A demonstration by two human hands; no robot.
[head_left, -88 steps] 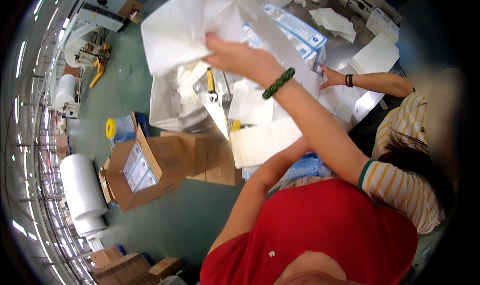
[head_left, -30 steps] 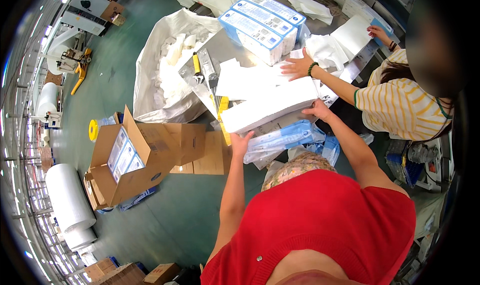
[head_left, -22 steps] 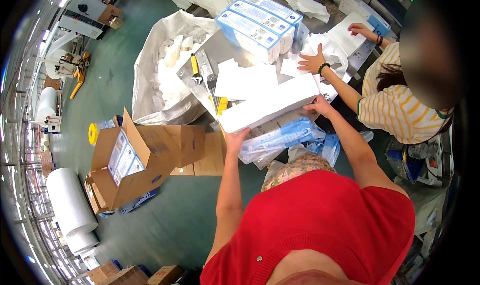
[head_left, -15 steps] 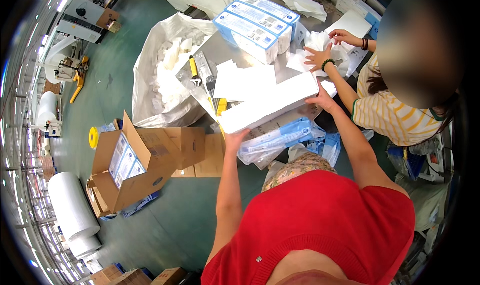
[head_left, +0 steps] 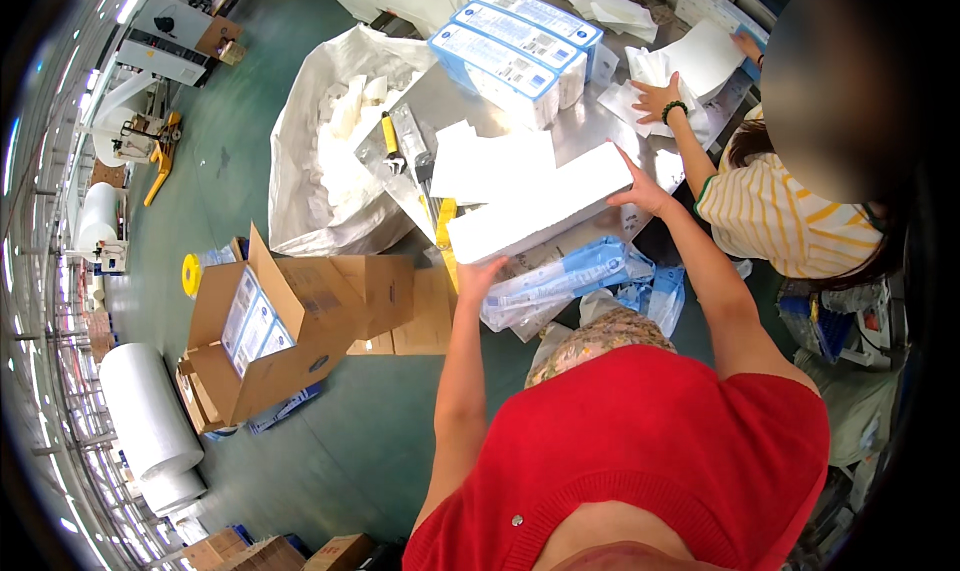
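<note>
A long white stack of what look like folded sheets [head_left: 545, 206] lies at a slant along the near side of the metal table. My left hand [head_left: 482, 274] grips its left end, fingers mostly hidden by the stack. Around the right end my right hand [head_left: 642, 189] is pressed, thumb at the near side and fingers along the end face. Just beyond the stack are flat white sheets [head_left: 495, 166]. Blue-and-clear plastic packaging [head_left: 565, 276] lies between the stack and my body.
Several blue-and-white packs [head_left: 510, 56] stand at the table's far side. A co-worker's hand [head_left: 660, 101] touches white sheets on the right. Left of the table are a large white sack [head_left: 290, 161], yellow-handled tools [head_left: 388, 136] and an open cardboard box [head_left: 270, 381] holding packs.
My right hand's fingers have spread further along the stack's end. The co-worker's hands have moved apart, one reaching toward the far right. The stack has barely shifted.
</note>
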